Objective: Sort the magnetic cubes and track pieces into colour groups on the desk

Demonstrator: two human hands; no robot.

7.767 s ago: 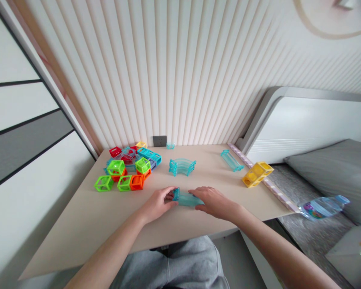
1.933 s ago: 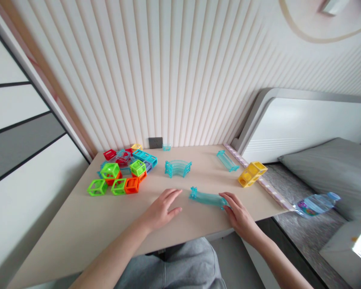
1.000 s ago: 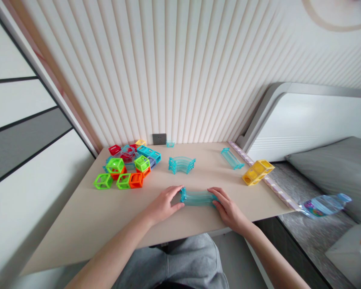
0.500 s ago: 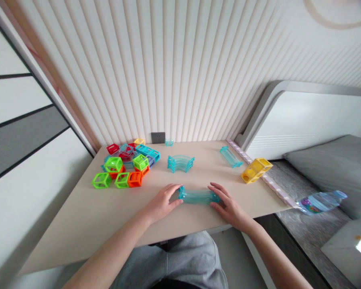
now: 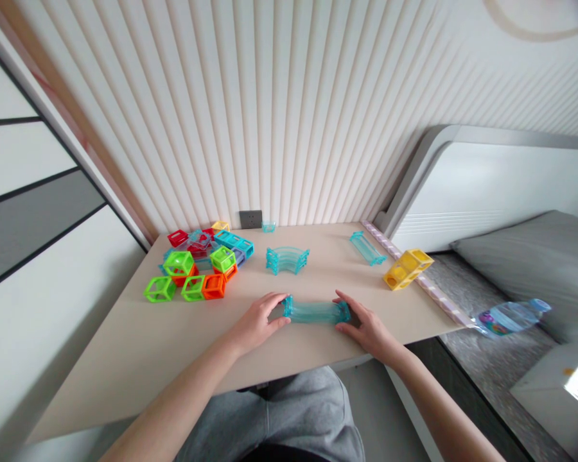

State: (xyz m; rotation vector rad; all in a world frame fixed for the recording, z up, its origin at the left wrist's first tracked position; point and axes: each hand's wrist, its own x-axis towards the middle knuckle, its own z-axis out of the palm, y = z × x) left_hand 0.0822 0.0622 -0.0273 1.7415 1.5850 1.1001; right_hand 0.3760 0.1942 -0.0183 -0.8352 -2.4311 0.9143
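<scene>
Left hand (image 5: 262, 319): thumb and fingers half open, bracketing left end of a long translucent turquoise plastic stack (image 5: 316, 312). Right hand (image 5: 368, 328): likewise, at right end. Firm grip on either side: cannot tell. Stack on beige tabletop (image 5: 173, 359), long axis side to side. Clear plastic bottle (image 5: 510, 317) lying beyond table's right edge; contents unclear.

On my feed the light is soft and fairly bright, with faint shadows on the worktop (image 5: 139, 353), white glare at the lower right edge, wide-angle stretch splaying the ribbed wall (image 5: 289, 115), and slight blur softening the teal piece (image 5: 315, 312).
</scene>
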